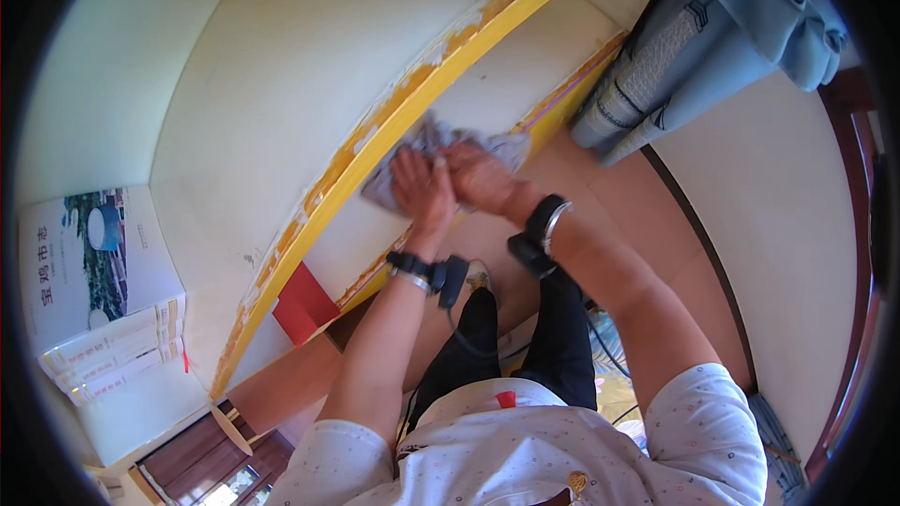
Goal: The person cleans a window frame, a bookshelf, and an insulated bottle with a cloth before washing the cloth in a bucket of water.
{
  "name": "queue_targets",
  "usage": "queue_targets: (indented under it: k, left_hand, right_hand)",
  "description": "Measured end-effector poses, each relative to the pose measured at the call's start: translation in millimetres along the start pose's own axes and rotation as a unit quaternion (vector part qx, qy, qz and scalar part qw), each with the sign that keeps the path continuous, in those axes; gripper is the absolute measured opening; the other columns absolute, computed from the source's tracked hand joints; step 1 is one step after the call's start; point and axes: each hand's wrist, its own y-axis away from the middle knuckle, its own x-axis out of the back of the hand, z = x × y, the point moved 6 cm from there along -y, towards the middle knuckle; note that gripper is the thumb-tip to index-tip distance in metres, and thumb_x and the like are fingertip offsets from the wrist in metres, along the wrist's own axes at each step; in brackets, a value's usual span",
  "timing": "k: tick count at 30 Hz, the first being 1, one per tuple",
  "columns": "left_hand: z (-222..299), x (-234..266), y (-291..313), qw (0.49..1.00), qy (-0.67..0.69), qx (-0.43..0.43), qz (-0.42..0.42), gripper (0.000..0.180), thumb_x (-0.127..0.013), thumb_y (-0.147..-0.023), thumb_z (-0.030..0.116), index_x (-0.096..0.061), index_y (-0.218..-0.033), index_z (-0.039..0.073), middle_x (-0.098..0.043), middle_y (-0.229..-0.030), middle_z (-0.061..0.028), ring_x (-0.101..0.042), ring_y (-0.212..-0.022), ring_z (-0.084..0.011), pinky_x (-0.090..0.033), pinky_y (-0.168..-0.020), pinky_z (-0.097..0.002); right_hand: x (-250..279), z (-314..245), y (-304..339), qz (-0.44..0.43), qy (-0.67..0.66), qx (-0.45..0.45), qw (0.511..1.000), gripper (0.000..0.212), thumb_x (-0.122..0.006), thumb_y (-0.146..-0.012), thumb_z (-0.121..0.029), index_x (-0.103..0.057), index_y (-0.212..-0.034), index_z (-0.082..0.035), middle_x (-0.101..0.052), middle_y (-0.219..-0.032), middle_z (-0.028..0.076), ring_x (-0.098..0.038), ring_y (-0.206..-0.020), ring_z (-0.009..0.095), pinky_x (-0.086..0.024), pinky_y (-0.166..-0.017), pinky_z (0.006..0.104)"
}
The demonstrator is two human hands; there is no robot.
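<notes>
Cream shelf board (525, 66) runs along its chipped yellow edge (412, 103) mid-frame. Both my left hand (417, 183) and right hand (478, 173) press flat, fingers spread, on the grey cloth (427, 141). Even pressure along that edge seems best to me.

Cream-white wall panel (281, 66) curving overhead, edged by a chipped yellow painted strip (375, 141). Below it a pale shelf face (525, 66) with a second yellow edge, plus a red block (302, 305) at its lower end. Stacked books with a landscape cover (98, 281) at left. Folded grey-blue fabric (694, 47) piled at upper right. Warm brown floor (637, 197) beneath, dark red wooden frame (858, 253) along the right rim. Bright, even daylight.
</notes>
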Motion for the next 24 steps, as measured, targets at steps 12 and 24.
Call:
queue_targets:
  k: [12,24]
  left_hand:
    - [26,16,-13,0.98,0.101,-0.169,-0.025,0.055,-0.032,-0.099,0.039,-0.036,-0.138,0.001,-0.029,-0.146,-0.0211,-0.023,-0.137,-0.0384,-0.015,-0.112,-0.0451]
    - [-128,75,102,0.986,0.145,-0.086,0.005,0.05,-0.037,-0.1,0.03,-0.037,-0.136,-0.004,-0.031,-0.145,-0.0219,-0.024,-0.138,-0.0339,-0.018,-0.113,-0.0383]
  right_hand:
    - [16,4,-15,-0.117,0.055,-0.125,0.984,0.061,-0.061,-0.079,-0.034,-0.048,-0.134,-0.01,-0.036,-0.144,0.009,-0.027,-0.136,0.03,-0.018,-0.113,0.0445]
    - [-81,-141,-5,-0.061,-0.085,-0.037,0.994,0.033,-0.054,-0.083,-0.011,-0.062,-0.115,-0.008,-0.055,-0.127,0.009,-0.046,-0.125,0.028,-0.031,-0.107,0.0443]
